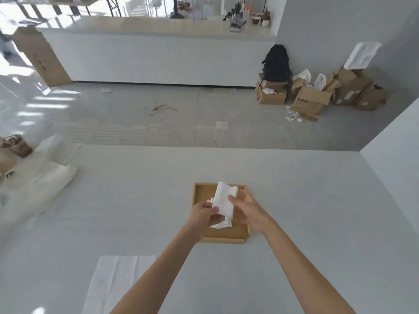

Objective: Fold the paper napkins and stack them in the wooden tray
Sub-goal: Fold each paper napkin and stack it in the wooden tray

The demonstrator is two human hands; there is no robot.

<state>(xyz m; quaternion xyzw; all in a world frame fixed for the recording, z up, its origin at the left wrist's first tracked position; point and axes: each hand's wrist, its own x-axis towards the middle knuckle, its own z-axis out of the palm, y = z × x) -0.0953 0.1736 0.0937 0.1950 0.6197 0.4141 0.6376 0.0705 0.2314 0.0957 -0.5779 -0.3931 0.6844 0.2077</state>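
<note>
At the far left of the white table (306, 211) stands an iced drink cup (15, 145), with a pale bag (43, 180) lying slack just beside it. Nearer the front edge, left of the arms, an unfolded napkin (118, 282) lies flat, its crease lines showing. Toward the middle, the left hand (207, 215) curls its fingers round the lower left corner of a folded napkin (224, 200), thumb on the front face. The napkin is held up above the wooden tray (198, 193), tilted, with its upper end over the tray's far rim. Below the left hand a bit more white paper (223, 225) shows inside the tray; whether it is a separate sheet or part of the held one cannot be told. The tray sits flat on the table, its near rim visible between the forearms. The right hand (249, 211) pinches the napkin's right edge, thumb on the front and fingers fairly straight behind, over the tray's right side. Further right, across the floor, a black backpack (276, 62) rests on cardboard boxes (310, 98) against the grey wall.
</note>
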